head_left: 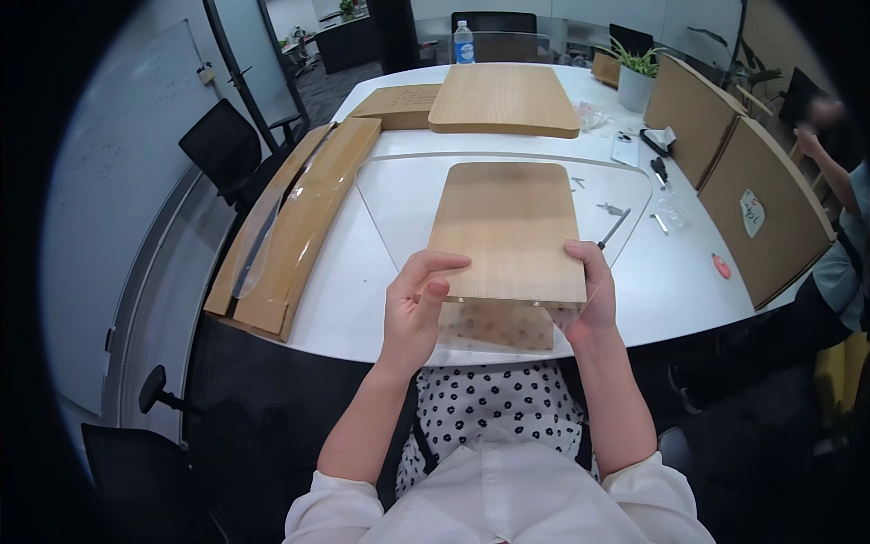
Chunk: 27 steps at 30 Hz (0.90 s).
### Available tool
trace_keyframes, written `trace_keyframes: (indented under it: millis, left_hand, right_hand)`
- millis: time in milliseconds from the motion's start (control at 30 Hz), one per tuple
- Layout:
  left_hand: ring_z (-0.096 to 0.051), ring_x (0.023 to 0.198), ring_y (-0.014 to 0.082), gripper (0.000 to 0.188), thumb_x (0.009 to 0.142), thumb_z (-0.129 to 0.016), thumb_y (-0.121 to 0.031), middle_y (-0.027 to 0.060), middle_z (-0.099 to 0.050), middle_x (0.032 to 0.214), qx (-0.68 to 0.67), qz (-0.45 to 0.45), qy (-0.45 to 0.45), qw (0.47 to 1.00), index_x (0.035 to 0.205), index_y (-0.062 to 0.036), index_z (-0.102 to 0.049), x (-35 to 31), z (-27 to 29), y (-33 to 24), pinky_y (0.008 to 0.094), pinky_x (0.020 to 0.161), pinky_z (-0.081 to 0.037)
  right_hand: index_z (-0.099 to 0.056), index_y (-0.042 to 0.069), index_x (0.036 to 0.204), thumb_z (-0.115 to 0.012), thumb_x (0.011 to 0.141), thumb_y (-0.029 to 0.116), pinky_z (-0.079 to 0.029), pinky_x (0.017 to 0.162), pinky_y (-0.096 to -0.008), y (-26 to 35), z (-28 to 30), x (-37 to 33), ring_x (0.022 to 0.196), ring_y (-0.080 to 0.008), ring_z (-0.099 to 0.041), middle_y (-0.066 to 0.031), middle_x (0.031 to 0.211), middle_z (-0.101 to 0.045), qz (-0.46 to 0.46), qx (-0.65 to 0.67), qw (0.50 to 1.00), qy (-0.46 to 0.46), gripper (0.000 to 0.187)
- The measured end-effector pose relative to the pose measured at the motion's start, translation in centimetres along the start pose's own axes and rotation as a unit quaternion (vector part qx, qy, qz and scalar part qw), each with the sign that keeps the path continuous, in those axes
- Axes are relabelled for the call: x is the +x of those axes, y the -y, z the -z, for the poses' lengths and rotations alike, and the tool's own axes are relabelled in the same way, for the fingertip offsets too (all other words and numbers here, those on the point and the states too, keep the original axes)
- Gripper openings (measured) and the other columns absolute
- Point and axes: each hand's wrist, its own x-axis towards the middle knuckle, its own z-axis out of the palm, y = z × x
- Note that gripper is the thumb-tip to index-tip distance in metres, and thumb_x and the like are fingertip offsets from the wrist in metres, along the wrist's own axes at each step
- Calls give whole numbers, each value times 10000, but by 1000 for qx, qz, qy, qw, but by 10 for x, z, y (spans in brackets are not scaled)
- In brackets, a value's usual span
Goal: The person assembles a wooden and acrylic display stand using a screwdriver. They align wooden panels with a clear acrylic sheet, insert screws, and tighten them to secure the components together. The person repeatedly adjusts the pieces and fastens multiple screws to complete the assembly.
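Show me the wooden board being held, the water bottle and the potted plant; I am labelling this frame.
wooden board [507,227], head view, middle of its top face
water bottle [463,43], head view, its body
potted plant [635,82], head view, its white pot

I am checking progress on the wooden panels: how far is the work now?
Done: the cardboard packaging lies opened on the table, with another wooden board set out. In hand: both the left hand and right hand hold a wooden panel. Left: screws and a screwdriver lie untouched.
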Motion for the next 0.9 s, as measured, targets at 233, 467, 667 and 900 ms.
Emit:
trace_keyframes:
  millis: [233,467,667,900]
  left_hand:
    - [-534,793,42,565,958,-623,-544,30,-617,1116,-2,39,-45,998,1173,-22,-652,5,-30,2,198,632,-456]
    - [-586,873,72,528,972,-632,-489,36,-581,1156,-4,25,-58,998,1214,-20,-628,10,-38,9,205,700,-488]
    - [-617,1035,116,1001,808,-646,-760,64,-612,1232,-22,47,-31,998,1443,-34,-380,17,-33,-3,243,782,-494]
    - [-477,1355,308,1170,774,-746,-677,191,-423,1475,-155,90,68,981,1552,-62,-125,24,-25,-18,488,1035,-497]
  right_hand:
    - [-528,-34,1279,-572,891,294,-561,853,-334,27,-1,10,990,-220,-678,-125,1142,-658,-10,-22,999,-26,510]
    - [-517,-47,1293,-561,893,303,-555,873,-351,35,0,19,1030,-231,-666,-148,1171,-645,-22,-48,998,-38,533]
    - [-523,-69,1284,-537,915,273,-551,894,-368,38,4,15,1046,-236,-662,-169,1184,-644,-9,-56,998,-17,503]
    - [-528,-97,1262,-519,926,250,-556,881,-362,33,24,28,1034,-244,-670,-186,1168,-647,18,-38,998,55,483]
